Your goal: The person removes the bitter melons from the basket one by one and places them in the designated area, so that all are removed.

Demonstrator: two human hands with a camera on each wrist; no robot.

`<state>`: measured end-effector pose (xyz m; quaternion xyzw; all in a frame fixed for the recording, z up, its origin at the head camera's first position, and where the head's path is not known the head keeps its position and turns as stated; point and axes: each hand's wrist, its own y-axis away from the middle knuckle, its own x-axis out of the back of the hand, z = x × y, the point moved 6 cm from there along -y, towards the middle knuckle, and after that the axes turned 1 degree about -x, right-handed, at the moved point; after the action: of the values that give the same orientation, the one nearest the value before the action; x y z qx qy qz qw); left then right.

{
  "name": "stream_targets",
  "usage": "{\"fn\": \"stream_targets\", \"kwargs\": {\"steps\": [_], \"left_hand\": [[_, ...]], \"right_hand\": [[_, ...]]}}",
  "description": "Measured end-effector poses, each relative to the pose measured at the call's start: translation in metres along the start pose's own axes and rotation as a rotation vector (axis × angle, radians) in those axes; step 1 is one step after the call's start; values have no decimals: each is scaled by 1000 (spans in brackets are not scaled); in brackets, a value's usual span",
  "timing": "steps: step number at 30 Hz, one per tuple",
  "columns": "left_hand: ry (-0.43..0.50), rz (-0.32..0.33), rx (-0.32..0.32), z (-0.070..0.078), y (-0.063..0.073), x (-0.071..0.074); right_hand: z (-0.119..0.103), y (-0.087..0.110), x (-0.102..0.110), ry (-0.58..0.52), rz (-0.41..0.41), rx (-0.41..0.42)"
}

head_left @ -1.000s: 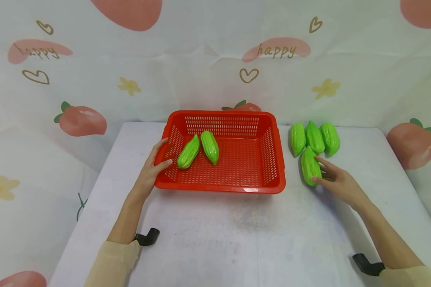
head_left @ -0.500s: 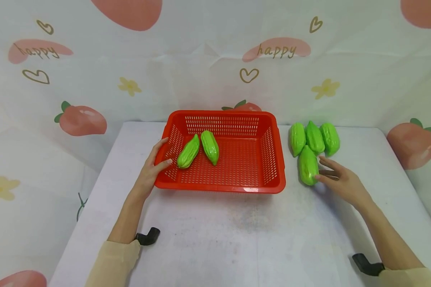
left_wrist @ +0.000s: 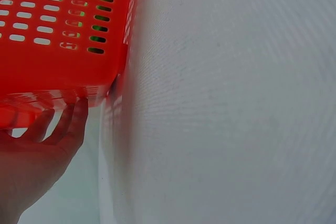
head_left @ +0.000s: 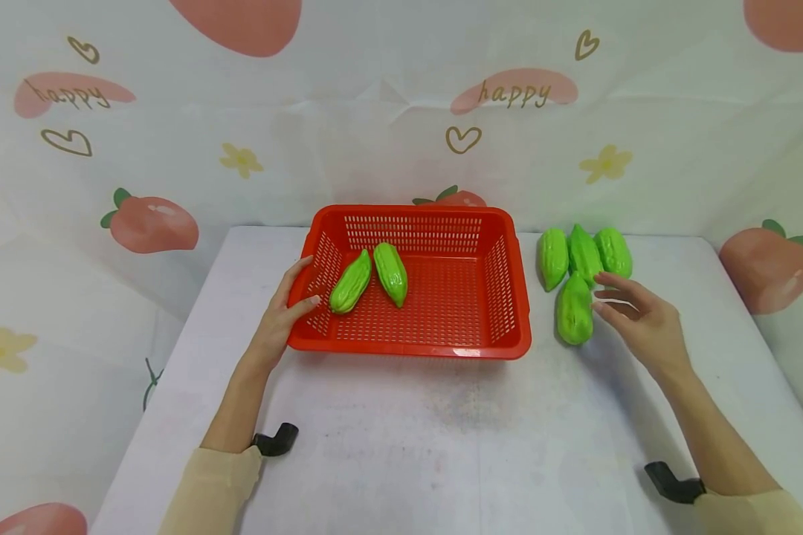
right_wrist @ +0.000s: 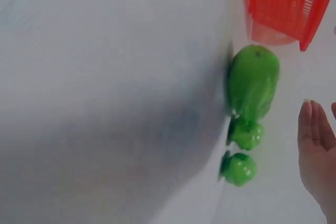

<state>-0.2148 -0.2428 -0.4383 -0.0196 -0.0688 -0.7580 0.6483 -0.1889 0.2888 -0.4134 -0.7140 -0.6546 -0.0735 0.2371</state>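
A red plastic basket (head_left: pixel 408 353) stands on the table with two green bitter melons inside, one slanting (head_left: pixel 351 282) and one beside it (head_left: pixel 391 275). My left hand (head_left: pixel 277 323) grips the basket's left rim, its thumb over the edge; fingers show against the basket's side in the left wrist view. Right of the basket, a bitter melon (head_left: pixel 575 310) lies in front of a row of three: left (head_left: pixel 553 258), middle (head_left: pixel 584 254) and right (head_left: pixel 613 253). Close to the front one, my right hand (head_left: pixel 649 327) hovers with fingers loosely bent and nothing in them.
The white table (head_left: pixel 401 446) extends in front of the basket and to both sides. A printed cloth (head_left: pixel 375 96) hangs directly behind the table's back edge. A black wrist mount (head_left: pixel 672 483) sticks out from the right forearm, another (head_left: pixel 276 440) from the left.
My right hand has let go of the front bitter melon and drawn slightly up and right. That melon shifted a little to the left. The left hand and basket stay put.
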Motion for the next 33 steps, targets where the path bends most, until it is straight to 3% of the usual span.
{"fn": "stream_targets", "kwargs": {"steps": [9, 19, 33], "left_hand": [[8, -5, -2, 1, 0, -1], [34, -11, -4, 2, 0, -1], [2, -15, 5, 1, -1, 0]], "right_hand": [[-31, -11, -24, -80, -25, 79], [-57, -22, -59, -213, -127, 126], [-84, -37, -103, -169, -230, 142]]}}
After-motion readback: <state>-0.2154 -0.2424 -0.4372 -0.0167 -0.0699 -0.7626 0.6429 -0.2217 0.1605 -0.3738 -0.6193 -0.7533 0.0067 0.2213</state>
